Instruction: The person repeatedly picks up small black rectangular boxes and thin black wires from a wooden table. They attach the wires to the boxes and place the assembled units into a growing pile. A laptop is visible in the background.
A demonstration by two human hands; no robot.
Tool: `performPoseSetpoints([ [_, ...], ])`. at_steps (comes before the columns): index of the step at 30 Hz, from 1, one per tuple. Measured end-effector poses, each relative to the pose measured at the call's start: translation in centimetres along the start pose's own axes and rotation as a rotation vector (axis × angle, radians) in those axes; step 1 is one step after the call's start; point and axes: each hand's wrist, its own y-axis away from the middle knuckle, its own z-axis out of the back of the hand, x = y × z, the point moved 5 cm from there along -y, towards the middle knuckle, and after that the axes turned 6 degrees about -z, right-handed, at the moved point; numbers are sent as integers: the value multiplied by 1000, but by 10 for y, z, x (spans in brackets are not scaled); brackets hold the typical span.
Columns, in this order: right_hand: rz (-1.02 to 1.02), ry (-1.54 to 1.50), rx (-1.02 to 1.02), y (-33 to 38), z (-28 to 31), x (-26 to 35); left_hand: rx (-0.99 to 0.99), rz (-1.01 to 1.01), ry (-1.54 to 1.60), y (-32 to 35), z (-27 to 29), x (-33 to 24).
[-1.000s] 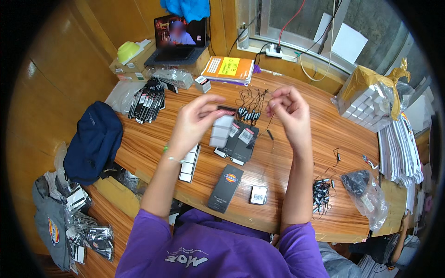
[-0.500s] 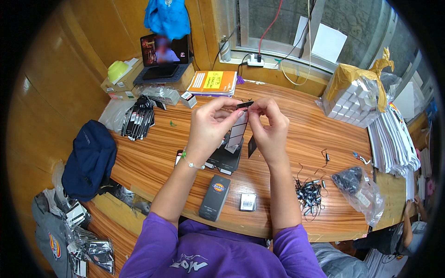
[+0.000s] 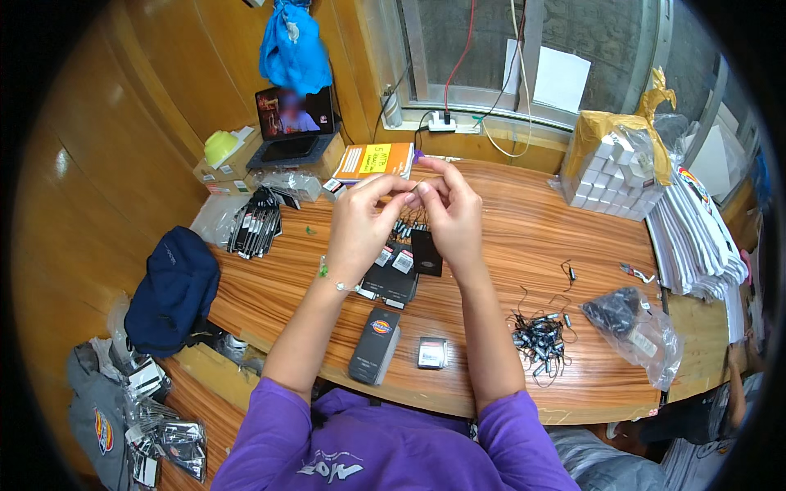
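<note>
Table (image 3: pixel 565 266) with striped wood grain, spanning the middle of the frame. Over its upper centre, the left hand (image 3: pixel 358 227) and the right hand (image 3: pixel 457 225) meet, thumbs and fingers pinched on a thin string; how the hold is shared between them cannot be told. A tangle of dark cords (image 3: pixel 540 342) lies at lower right, well apart from the hands. A group of black tags (image 3: pixel 391 286), some bearing white stickers, lies at centre. A single black tag (image 3: pixel 426 254) appears to hang just below the right fingertips, partly overlapping that group. It is probably light, stiff card, smooth and easily creased, best taken by its edges near the top. It looks flat, rectangular and dark, with small pale print low on its face. The string (image 3: pixel 418 188), fine and dark, seems limp.
</note>
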Motion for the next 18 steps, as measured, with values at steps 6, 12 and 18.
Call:
performPoseSetpoints([
  [6,-284,-372,232,-8,21,-4,-27,-550,-568,-3,-8,-43],
  [12,-65,-211,0,-21,57,-7,33,-633,-664,-3,-30,-57],
  [18,-183,-299,-90,-23,98,-9,17,-233,-221,15,-31,-20],
])
